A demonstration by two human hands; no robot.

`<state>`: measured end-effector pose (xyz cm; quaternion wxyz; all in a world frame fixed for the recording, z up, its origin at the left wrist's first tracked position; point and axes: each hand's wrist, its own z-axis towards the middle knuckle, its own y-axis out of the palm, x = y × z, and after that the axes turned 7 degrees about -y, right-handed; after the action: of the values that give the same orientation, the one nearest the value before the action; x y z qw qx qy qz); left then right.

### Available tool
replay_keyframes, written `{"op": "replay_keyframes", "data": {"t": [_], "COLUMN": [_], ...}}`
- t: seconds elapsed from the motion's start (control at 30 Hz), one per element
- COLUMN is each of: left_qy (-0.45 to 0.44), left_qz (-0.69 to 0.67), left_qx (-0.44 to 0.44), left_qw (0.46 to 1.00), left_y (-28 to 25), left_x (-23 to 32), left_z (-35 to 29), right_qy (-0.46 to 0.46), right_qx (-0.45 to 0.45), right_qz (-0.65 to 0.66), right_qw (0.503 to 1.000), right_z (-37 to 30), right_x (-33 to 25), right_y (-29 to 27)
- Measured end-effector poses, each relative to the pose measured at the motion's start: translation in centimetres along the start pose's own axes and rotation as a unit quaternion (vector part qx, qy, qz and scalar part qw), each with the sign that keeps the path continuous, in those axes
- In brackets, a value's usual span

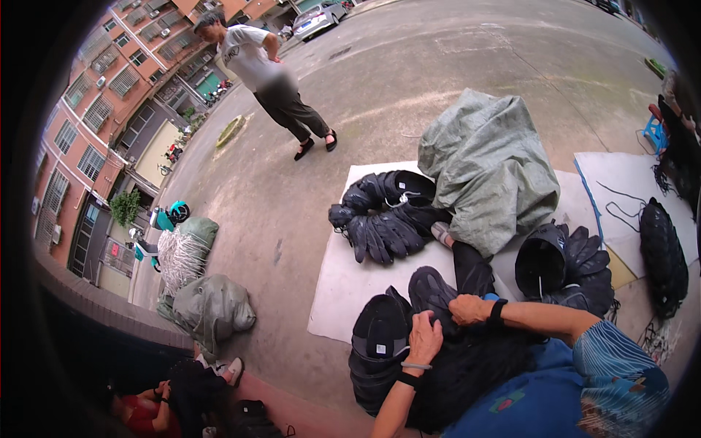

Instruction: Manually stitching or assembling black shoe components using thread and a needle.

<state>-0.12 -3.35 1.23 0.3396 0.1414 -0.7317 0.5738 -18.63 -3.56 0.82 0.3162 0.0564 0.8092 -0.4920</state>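
Note:
My left hand [423, 339] has its fingers curled on the lower edge of a black shoe upper [431, 290] in front of my body. My right hand [469, 310] is closed on the other side of the same upper, close to the left hand. What lies between the fingertips is too small to make out. Just left of my hands stands a nested stack of black shoe uppers [381, 330], its opening facing up with a small white label inside. Dark material [467, 376] covers my lap below my wrists.
A curved row of uppers [387, 219] lies on the white sheet [336, 292], beside a big grey-green sack [489, 168]. More uppers [566, 266] sit at right, and a dark bundle [663, 255] farther right. One person [255, 66] stands beyond; another [157, 409] sits lower left near sacks [214, 310].

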Motion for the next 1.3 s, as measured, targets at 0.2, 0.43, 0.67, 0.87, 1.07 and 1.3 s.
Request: {"op": "replay_keyframes", "data": {"t": [0.2, 0.43, 0.67, 0.87, 1.07, 1.3], "left_qy": [-0.161, -0.28, -0.289, -0.3, -0.309, -0.268], "left_qz": [-0.272, -0.446, -0.518, -0.561, -0.44, -0.279], "left_qx": [-0.074, -0.173, -0.264, -0.216, -0.194, -0.193], "left_qw": [0.946, 0.832, 0.761, 0.741, 0.821, 0.902], "left_y": [1.5, -0.7, -1.6, -2.4, -2.6, -2.3], "left_x": [-1.9, -0.2, -0.1, -0.9, -0.4, 0.7], "left_z": [0.2, 1.9, 1.7, 1.2, 0.9, 0.5], "right_qy": [-0.046, -0.222, -0.305, -0.264, -0.117, -0.035], "right_qx": [-0.005, -0.002, -0.046, -0.143, 0.069, 0.137], "right_qz": [0.11, 0.173, 0.18, 0.191, 0.117, 0.03], "right_qw": [0.993, 0.96, 0.934, 0.935, 0.984, 0.989], "right_z": [-2.0, -6.0, -6.3, -7.4, -6.1, 0.3], "right_x": [0.4, -7.9, -13.3, -10.5, -6.1, -0.7], "right_y": [-2.8, -5.5, -3.1, -3.9, -4.2, -2.4]}}
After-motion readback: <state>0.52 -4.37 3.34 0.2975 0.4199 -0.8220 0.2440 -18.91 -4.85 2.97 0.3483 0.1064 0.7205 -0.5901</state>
